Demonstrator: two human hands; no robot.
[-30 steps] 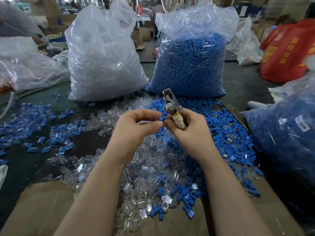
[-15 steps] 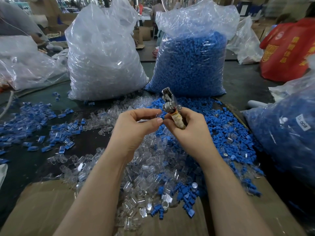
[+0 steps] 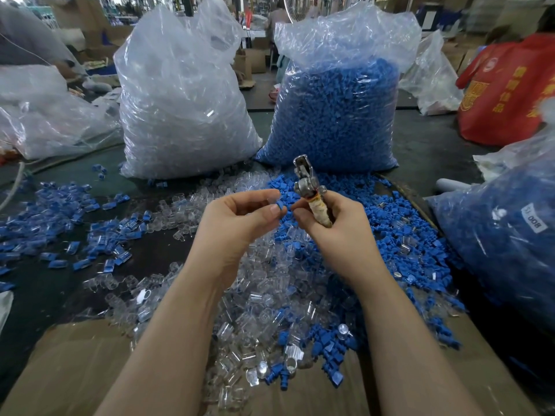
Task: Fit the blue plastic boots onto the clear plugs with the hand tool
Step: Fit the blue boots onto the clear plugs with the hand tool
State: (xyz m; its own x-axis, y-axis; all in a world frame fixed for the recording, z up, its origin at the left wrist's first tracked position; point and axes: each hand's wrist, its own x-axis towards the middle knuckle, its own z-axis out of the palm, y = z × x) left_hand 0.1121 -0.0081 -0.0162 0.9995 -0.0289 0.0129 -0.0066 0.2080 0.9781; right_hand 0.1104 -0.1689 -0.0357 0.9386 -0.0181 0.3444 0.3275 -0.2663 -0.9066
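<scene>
At centre of the head view, above the parts heap, I noted both hands raised and nearly meeting. My left hand pinched a small blue boot between thumb and forefinger, the other fingers curled loosely. My right hand was wrapped round the tape-bound handle of the hand tool, whose metal head pointed up and away from me; the right fingertip sat just beside the boot, and I could not tell whether they touched. Beneath the hands lay a mixed pile of clear plugs and loose blue boots, spilling onto a sheet of cardboard at the near edge. To the left, a scatter of blue-and-clear pieces lay on the dark table. Behind the pile stood two large plastic sacks side by side: a clear-plug sack on the left, a blue-boot sack on the right. A red bag sat far right.
</scene>
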